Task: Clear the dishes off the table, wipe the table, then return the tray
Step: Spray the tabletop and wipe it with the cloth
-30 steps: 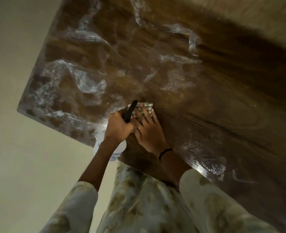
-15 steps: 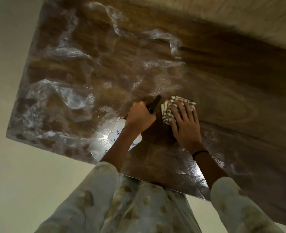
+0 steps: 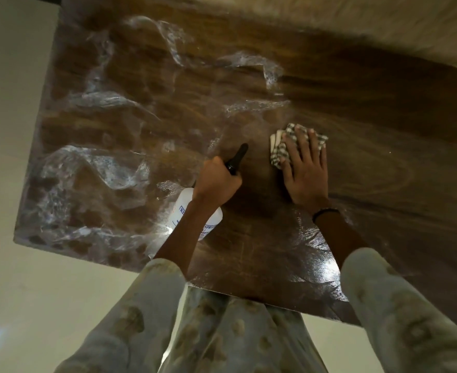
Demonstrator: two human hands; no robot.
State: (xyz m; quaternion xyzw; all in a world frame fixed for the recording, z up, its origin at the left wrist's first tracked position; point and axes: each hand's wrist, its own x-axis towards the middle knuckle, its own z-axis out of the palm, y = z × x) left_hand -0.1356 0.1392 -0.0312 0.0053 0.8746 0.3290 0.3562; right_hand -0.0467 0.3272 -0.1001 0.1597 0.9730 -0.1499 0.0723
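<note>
You stood at a dark wooden table (image 3: 370,146) wrapped in wrinkled clear plastic film (image 3: 93,168), the creases thickest toward 9 and 10 o'clock, with glare on the near edge. A pale floor (image 3: 33,292) showed at 7 o'clock and a light surface ran beyond the table's far edge at 1 o'clock.

Your right hand (image 3: 304,170) lay flat, fingers spread, pressing a folded checked cloth (image 3: 278,146) against the tabletop; the cloth poked out from under your fingertips toward 11 o'clock of that hand. A dark band (image 3: 325,212) circled that wrist.

Your left hand (image 3: 216,181) was wrapped tight around the neck of a white spray bottle (image 3: 192,214), just beside the right hand at its 9 o'clock. The black nozzle (image 3: 238,157) pointed toward 1 o'clock, close to the cloth but apart from it, and the bottle's body hung under your wrist, half hidden by your forearm. The printed label was partly covered.

Your patterned sleeves (image 3: 399,313) filled the near part of the view.
</note>
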